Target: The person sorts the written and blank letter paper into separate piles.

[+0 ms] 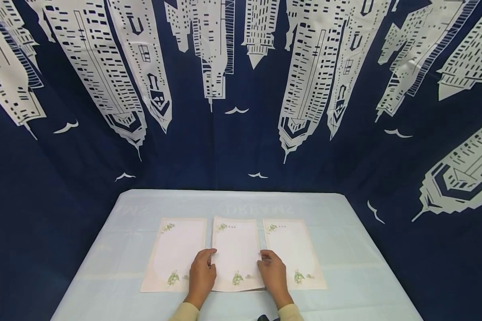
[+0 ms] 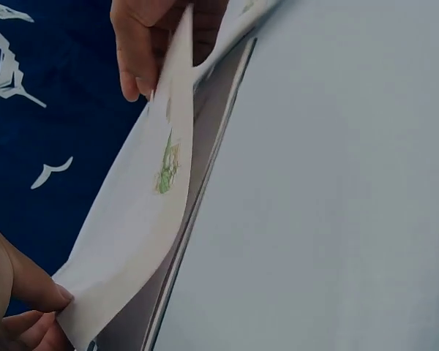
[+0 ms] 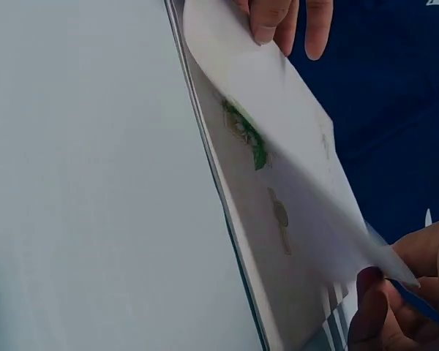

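Observation:
In the head view my left hand (image 1: 202,275) pinches the left edge of the middle sheet of paper (image 1: 237,254). My right hand (image 1: 274,274) holds that sheet's right edge. The sheet is pale, with green floral prints at its upper left and lower middle. Both wrist views show it bowed up off more paper beneath; its edge is between thumb and fingers of the left hand (image 2: 22,300) and of the right hand (image 3: 406,292). One similar sheet lies to the left (image 1: 176,254), partly behind my left hand, and another to the right (image 1: 293,254).
The sheets lie on a table with a pale blue cloth (image 1: 116,258). Behind and around it hangs a dark blue fabric (image 1: 209,151) printed with white buildings and birds. A small black object (image 1: 263,318) shows at the bottom edge beside my right wrist.

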Action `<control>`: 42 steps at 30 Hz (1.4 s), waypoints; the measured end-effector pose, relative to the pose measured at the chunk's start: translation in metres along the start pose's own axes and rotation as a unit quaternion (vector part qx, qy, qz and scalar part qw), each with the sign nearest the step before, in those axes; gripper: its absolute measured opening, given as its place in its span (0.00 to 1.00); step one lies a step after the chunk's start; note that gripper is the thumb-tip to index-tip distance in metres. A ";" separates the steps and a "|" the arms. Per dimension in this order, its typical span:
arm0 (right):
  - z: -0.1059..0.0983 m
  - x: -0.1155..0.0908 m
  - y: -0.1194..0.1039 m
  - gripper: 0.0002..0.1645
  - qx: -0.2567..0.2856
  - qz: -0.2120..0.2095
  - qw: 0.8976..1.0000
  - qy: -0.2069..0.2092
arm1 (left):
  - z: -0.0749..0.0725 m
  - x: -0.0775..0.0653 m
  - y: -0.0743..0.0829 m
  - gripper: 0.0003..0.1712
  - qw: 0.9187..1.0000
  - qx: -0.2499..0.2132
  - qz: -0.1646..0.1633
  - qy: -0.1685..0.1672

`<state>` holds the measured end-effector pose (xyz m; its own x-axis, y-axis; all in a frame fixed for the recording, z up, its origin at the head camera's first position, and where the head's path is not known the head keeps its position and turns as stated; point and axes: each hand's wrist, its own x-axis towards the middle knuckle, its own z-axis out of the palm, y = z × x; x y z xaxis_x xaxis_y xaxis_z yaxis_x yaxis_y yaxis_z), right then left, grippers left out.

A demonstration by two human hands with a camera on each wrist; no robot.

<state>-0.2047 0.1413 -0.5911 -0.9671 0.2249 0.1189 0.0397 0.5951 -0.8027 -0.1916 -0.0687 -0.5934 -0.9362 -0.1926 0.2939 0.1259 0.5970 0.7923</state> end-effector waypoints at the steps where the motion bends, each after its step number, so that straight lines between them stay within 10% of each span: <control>1: 0.000 0.000 0.001 0.20 0.015 0.005 1.000 0.003 | 0.000 0.000 0.000 0.25 1.000 -0.006 0.002 0.003; 16: -0.032 0.010 0.008 0.17 0.052 0.052 0.996 0.047 | 0.010 0.008 0.015 0.23 0.997 -0.073 -0.020 -0.029; 42: -0.106 0.026 0.061 0.14 -0.014 0.090 0.987 0.130 | 0.098 0.010 0.071 0.18 0.986 -0.127 0.057 -0.087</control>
<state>-0.2008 0.2650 -0.5748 -0.8466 0.5171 0.1256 0.2148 0.5479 -0.8085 -0.2239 0.0485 -0.5864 -0.9508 0.0149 0.3096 0.2907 0.3889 0.8742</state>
